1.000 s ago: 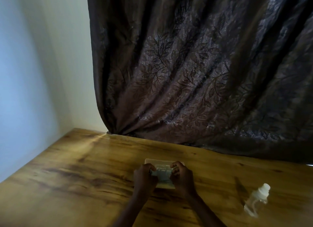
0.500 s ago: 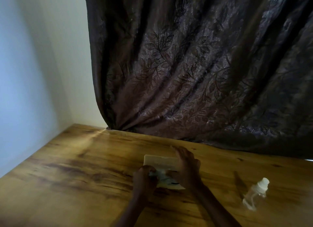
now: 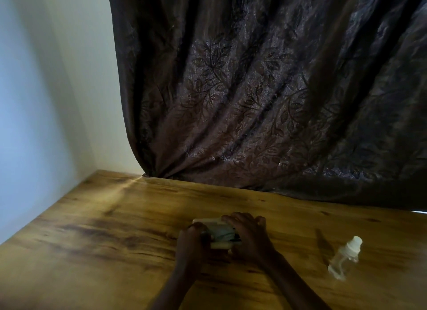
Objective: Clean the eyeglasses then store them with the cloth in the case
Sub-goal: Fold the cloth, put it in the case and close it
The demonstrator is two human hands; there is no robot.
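Curled fingers of the left hand (image 3: 193, 241) grip the left end of a pale, cream-coloured case (image 3: 206, 222), which lies on a wooden table (image 3: 92, 240) near the person's edge. Inside the open case sits a pale greenish cloth (image 3: 220, 232), bunched up. Thin dark pieces show beside and under it, most likely the frame of the eyeglasses (image 3: 233, 240), though the light is dim and little of them can be seen. Over the right part of the case arches the right hand (image 3: 250, 237), fingers bent across the far edge. Whether it grips that edge or only presses down cannot be told. Well apart to the right, a small clear spray bottle (image 3: 344, 256) with a white cap lies tipped on its side, untouched.

Judging from this, the cleaning looks finished and both the glasses and the cloth appear to be in the case already. What seems left is tucking the contents flat and shutting the case.
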